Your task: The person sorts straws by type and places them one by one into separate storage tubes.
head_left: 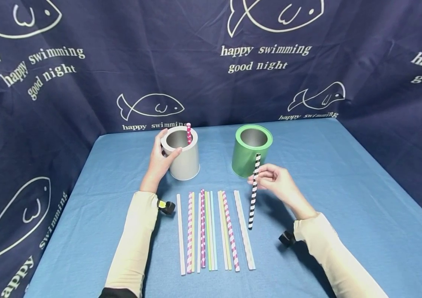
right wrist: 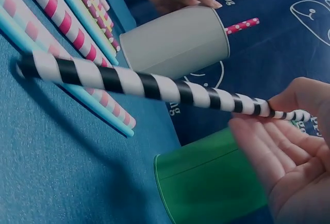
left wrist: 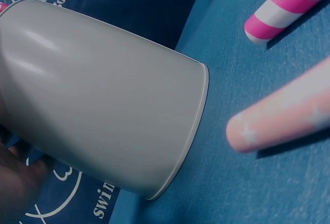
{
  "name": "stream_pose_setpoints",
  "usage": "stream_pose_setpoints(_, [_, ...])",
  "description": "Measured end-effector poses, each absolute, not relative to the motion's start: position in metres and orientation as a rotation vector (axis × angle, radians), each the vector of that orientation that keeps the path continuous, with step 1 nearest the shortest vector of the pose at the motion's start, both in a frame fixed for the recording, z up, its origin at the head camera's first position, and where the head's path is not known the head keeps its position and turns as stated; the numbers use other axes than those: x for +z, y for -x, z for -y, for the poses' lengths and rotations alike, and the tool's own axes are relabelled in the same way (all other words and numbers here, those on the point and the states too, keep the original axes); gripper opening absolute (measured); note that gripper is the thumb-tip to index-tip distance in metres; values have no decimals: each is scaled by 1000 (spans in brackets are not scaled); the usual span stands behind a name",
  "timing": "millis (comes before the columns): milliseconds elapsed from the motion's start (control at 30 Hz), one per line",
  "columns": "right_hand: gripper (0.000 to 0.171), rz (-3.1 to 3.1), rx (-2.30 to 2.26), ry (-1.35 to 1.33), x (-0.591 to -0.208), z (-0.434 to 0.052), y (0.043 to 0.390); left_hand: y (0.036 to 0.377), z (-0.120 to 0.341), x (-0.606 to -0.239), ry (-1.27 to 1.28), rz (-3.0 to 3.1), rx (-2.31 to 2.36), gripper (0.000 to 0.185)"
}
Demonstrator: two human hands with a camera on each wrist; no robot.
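Note:
Between the thumb and fingers of my right hand (head_left: 277,182) is a black-and-white striped paper straw (head_left: 253,198), pinched near its upper part. The straw slants in front of the green can (head_left: 241,159), its upper end below the can's rim. My left hand (head_left: 160,159) holds the white can (head_left: 185,163) by its rim, thumb at the front and fingers round the far left side. Inside that can stands a pink straw with white dots (head_left: 189,134). In the right wrist view the striped straw (right wrist: 167,87) crosses in front of both cans.
Several straws lie in a row on the blue cloth (head_left: 345,174) between my forearms, among them a pale pink one (head_left: 181,236) at the left and a pink-striped one (head_left: 231,231). A dark blue fabric with fish drawings (head_left: 203,82) hangs behind and at both sides.

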State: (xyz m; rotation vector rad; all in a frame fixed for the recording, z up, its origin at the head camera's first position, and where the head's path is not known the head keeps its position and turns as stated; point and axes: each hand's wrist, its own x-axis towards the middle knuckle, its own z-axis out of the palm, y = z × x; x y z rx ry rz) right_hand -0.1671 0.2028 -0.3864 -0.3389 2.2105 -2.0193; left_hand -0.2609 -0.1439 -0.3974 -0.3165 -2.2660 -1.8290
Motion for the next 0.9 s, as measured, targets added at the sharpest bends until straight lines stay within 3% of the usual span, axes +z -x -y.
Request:
stream_pose_setpoints(500, [18,-2443,-2246,592,-383,-196,165,261,144,-398,327,2268,-1787,77])
stream_pose_setpoints(900, [19,-2535,-2259,608,-378,-192,167,262,143,-400,315,2266,-1796,77])
